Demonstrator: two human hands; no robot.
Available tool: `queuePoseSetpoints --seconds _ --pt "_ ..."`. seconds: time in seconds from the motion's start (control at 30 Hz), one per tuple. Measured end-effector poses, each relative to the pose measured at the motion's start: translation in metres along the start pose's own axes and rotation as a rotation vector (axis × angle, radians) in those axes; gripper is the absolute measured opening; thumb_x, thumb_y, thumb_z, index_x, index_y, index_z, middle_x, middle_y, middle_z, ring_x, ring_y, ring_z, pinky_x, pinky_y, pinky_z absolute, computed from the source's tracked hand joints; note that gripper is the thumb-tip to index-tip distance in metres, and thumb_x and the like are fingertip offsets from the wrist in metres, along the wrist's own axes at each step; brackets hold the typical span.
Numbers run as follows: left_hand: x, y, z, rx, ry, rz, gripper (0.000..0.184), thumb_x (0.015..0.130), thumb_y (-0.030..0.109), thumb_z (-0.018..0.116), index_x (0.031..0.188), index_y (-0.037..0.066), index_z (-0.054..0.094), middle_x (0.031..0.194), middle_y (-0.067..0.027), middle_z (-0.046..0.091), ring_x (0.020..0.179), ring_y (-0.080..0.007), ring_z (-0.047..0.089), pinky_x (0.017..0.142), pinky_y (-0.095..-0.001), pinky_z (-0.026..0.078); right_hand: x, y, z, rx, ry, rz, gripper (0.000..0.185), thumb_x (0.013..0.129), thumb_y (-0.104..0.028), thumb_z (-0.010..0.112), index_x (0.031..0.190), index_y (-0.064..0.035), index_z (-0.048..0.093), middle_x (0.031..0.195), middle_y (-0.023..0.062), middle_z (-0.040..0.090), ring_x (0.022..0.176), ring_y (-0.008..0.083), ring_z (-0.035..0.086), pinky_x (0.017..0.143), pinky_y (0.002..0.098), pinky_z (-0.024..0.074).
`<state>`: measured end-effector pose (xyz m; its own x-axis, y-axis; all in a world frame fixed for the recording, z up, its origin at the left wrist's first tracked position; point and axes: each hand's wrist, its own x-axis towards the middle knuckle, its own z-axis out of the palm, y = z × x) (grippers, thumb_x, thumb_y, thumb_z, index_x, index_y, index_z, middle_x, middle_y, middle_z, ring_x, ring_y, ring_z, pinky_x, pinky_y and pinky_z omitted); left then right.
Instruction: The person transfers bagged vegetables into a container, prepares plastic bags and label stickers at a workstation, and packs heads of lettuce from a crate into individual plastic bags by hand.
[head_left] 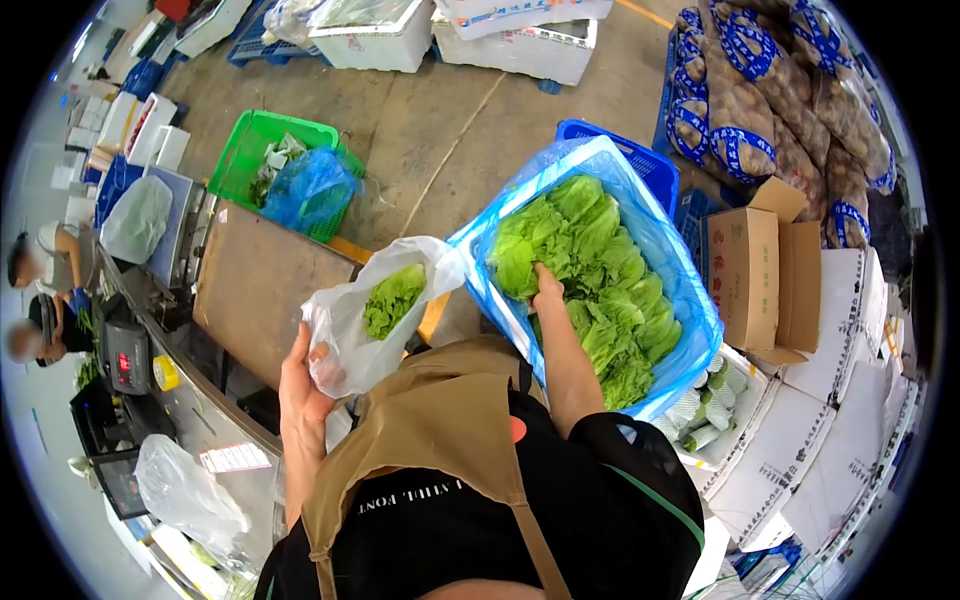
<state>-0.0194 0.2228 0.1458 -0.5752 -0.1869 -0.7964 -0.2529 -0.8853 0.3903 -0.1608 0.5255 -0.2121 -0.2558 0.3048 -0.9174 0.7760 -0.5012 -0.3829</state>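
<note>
A translucent plastic bag [345,345] hangs open in front of my body, with green lettuce [394,300] inside it. My left hand [310,375] grips the bag's left edge, fingers bent round the plastic. On the right, a crate lined with blue plastic [700,310] is full of lettuce heads [600,270]. My right hand [545,288] reaches into this crate at its left part, its fingers closed on a lettuce head [518,250] and partly hidden by the leaves.
A green basket [235,160] holds blue plastic and leaves. Beside the bag is a brown board [260,285]. A scale [128,358] stands at the left. Two people [62,270] are far left. An open carton [745,280] and netted sacks [740,100] are at the right.
</note>
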Motion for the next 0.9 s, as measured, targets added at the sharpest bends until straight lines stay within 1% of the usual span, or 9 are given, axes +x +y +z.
queuePoseSetpoints --seconds 0.1,0.2,0.3,0.4,0.43,0.6,0.67,0.8,0.9 --pt "0.0 0.007 -0.003 0.012 -0.092 -0.004 0.027 0.095 0.034 0.044 0.1 0.011 0.055 0.056 0.0058 0.041 0.041 -0.0083 0.042 0.037 -0.0216 0.037 -0.013 -0.015 0.007 -0.021 0.058 0.006 0.059 0.065 -0.021 0.078 0.114 0.0009 0.053 0.107 0.0144 0.059 0.082 0.0297 0.06 0.061 0.0478 0.0462" --pt "0.003 0.01 0.001 0.002 -0.046 0.007 0.028 0.095 0.033 0.044 0.11 0.012 0.054 0.057 0.0058 0.038 0.044 -0.0082 0.039 0.04 -0.022 0.037 -0.021 -0.021 0.007 -0.122 0.05 0.012 0.044 0.067 -0.031 0.075 0.101 -0.012 0.054 0.089 0.0071 0.057 0.07 0.0248 0.051 0.052 0.0432 0.0358" --pt "0.004 0.01 0.007 0.023 -0.041 0.016 0.025 0.095 0.034 0.044 0.1 0.012 0.054 0.056 0.006 0.04 0.046 -0.008 0.044 0.04 -0.022 0.039 -0.007 -0.024 0.013 -0.178 0.073 -0.042 0.044 0.066 -0.03 0.074 0.101 -0.0119 0.054 0.088 0.0069 0.057 0.069 0.0251 0.051 0.052 0.043 0.0353" --pt "0.005 0.011 0.013 0.081 -0.052 0.023 0.024 0.095 0.034 0.045 0.1 0.012 0.054 0.057 0.006 0.04 0.045 -0.0078 0.043 0.04 -0.0218 0.039 -0.02 -0.04 0.018 -0.265 0.126 0.012 0.043 0.066 -0.029 0.074 0.1 -0.0116 0.054 0.086 0.007 0.057 0.068 0.0252 0.052 0.051 0.0437 0.0348" --pt "0.006 0.012 0.014 0.084 -0.052 0.004 0.025 0.095 0.033 0.045 0.104 0.011 0.054 0.057 0.0055 0.04 0.045 -0.0082 0.042 0.04 -0.0219 0.038 -0.036 -0.045 0.016 -0.225 0.151 -0.035 0.052 0.061 -0.024 0.078 0.102 0.0023 0.059 0.093 0.0143 0.061 0.073 0.0257 0.056 0.058 0.0455 0.0449" --pt "0.019 0.016 0.0 0.081 -0.166 -0.09 0.028 0.095 0.033 0.045 0.111 0.012 0.054 0.059 0.0049 0.04 0.049 -0.0085 0.042 0.044 -0.0233 0.04 -0.01 -0.036 0.003 -0.212 0.14 -0.117 0.054 0.062 -0.023 0.078 0.105 0.0037 0.058 0.096 0.0151 0.062 0.077 0.0272 0.059 0.061 0.0448 0.0457" --pt "0.017 0.017 0.004 0.126 -0.11 -0.032 0.027 0.093 0.031 0.049 0.11 0.011 0.055 0.059 0.0045 0.041 0.053 -0.009 0.045 0.049 -0.0245 0.042 -0.017 -0.028 -0.007 -0.146 0.104 -0.112 0.056 0.063 -0.022 0.077 0.107 0.0042 0.057 0.097 0.0152 0.062 0.079 0.0274 0.059 0.061 0.0453 0.0459" --pt "0.007 0.015 0.014 0.114 0.023 0.135 0.025 0.088 0.025 0.058 0.105 0.006 0.057 0.061 0.0032 0.044 0.06 -0.0107 0.049 0.057 -0.0264 0.044 -0.061 -0.046 -0.035 -0.252 0.066 0.019 0.039 0.069 -0.033 0.07 0.098 -0.0121 0.055 0.081 0.0048 0.058 0.065 0.021 0.054 0.05 0.0383 0.0354" --pt "0.012 0.017 0.004 0.172 -0.022 0.147 0.024 0.084 0.019 0.062 0.101 0.003 0.058 0.065 0.0008 0.052 0.062 -0.012 0.052 0.058 -0.0265 0.045 -0.073 -0.056 -0.08 -0.243 -0.026 0.042 0.041 0.071 -0.038 0.068 0.101 -0.0146 0.054 0.087 0.0047 0.058 0.073 0.0207 0.053 0.052 0.0378 0.0353"
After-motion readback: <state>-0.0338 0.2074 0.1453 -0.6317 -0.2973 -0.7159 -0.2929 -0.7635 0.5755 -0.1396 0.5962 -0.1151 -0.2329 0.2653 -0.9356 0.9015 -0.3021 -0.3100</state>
